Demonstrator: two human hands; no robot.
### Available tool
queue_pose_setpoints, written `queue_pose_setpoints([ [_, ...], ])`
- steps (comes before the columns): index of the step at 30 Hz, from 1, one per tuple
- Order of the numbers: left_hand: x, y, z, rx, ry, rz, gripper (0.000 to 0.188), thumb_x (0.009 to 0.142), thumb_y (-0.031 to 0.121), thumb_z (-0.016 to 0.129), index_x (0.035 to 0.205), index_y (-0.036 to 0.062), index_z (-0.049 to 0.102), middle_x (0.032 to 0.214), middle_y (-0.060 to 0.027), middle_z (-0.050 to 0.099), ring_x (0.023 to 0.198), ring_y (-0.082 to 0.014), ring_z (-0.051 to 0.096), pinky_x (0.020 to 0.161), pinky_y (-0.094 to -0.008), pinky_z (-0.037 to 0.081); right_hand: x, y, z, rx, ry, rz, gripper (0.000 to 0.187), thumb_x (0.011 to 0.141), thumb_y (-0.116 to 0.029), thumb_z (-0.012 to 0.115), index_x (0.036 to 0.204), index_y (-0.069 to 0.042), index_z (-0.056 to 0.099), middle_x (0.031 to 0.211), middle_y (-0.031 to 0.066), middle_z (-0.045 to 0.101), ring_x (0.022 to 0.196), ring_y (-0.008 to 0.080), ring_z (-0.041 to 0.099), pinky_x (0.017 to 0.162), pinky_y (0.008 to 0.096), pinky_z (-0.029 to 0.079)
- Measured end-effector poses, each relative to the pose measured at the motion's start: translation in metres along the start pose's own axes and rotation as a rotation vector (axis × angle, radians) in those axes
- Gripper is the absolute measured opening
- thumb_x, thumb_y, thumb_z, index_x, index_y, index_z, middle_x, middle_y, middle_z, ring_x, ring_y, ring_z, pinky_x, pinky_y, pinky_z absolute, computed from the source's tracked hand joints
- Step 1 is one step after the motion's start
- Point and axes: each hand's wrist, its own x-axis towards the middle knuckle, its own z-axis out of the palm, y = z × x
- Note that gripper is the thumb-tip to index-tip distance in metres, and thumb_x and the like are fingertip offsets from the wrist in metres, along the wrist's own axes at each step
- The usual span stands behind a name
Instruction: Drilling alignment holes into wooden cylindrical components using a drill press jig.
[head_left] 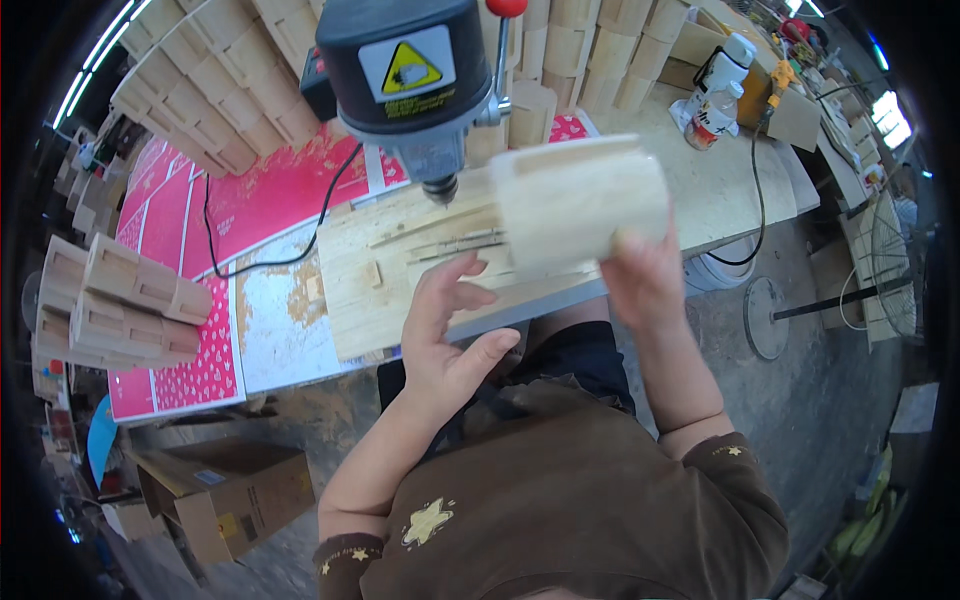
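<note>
A pale wooden cylinder [582, 205], a little blurred by motion, is gripped in my right hand [645, 270] at its right end. It is raised over the right part of a wooden board [365, 310]. My left hand [445, 330] is empty, its fingers apart and curved, just left of the cylinder and not touching it. Beyond the hands stands a bench drill press [405, 70] with a dark head and a red-knobbed lever. Its chuck [440, 190] points down at the board, left of the cylinder. Wooden strips [450, 240] lie on the board.
Stacks of similar wooden cylinders [215, 85] rise behind the drill, with several more [125, 300] at the table's left. A black cord [265, 268] loops across the pink-and-white table covering. Bottles [715, 115] stand back right. A cardboard box [225, 500] sits on the floor.
</note>
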Motion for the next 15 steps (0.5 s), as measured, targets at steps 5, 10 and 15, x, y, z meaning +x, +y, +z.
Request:
queue_pose_setpoints([
  [5, -0.008, 0.019, -0.011, -0.347, 0.139, -0.289, 0.042, 0.078, 0.013, 0.071, 0.114, -0.0019, 0.055, 0.11, -0.0055, 0.055, 0.097, -0.0142, 0.055, 0.09, -0.0285, 0.041, -0.032, 0.031, 0.031, -0.239, -0.283, 0.026, 0.097, 0.071, -0.016, 0.075, 0.143, -0.004, 0.011, 0.136, 0.0143, 0.032, 0.128, 0.0252, 0.031, 0.105, 0.0384, 0.028],
  [10, -0.025, 0.017, -0.038, -0.491, 0.364, -0.387, 0.036, 0.079, 0.008, 0.068, 0.113, 0.0014, 0.057, 0.1, -0.0057, 0.063, 0.092, -0.0128, 0.057, 0.087, -0.0283, 0.044, -0.017, 0.025, 0.02, -1.022, -0.629, -0.227, 0.089, 0.069, -0.035, 0.077, 0.138, -0.004, 0.029, 0.135, 0.018, 0.031, 0.124, 0.0341, 0.03, 0.104, 0.045, 0.024],
  [15, -0.036, -0.003, -0.077, -0.274, 0.526, -0.485, 0.029, 0.085, 0.02, 0.064, 0.11, 0.0064, 0.058, 0.099, -0.0024, 0.062, 0.081, -0.0078, 0.057, 0.068, -0.0226, 0.044, 0.0, 0.036, -0.03, -1.797, -0.342, -0.3, 0.055, 0.067, -0.028, 0.077, 0.116, -0.012, 0.057, 0.126, 0.0184, 0.041, 0.116, 0.0387, 0.032, 0.099, 0.0461, 0.029],
])
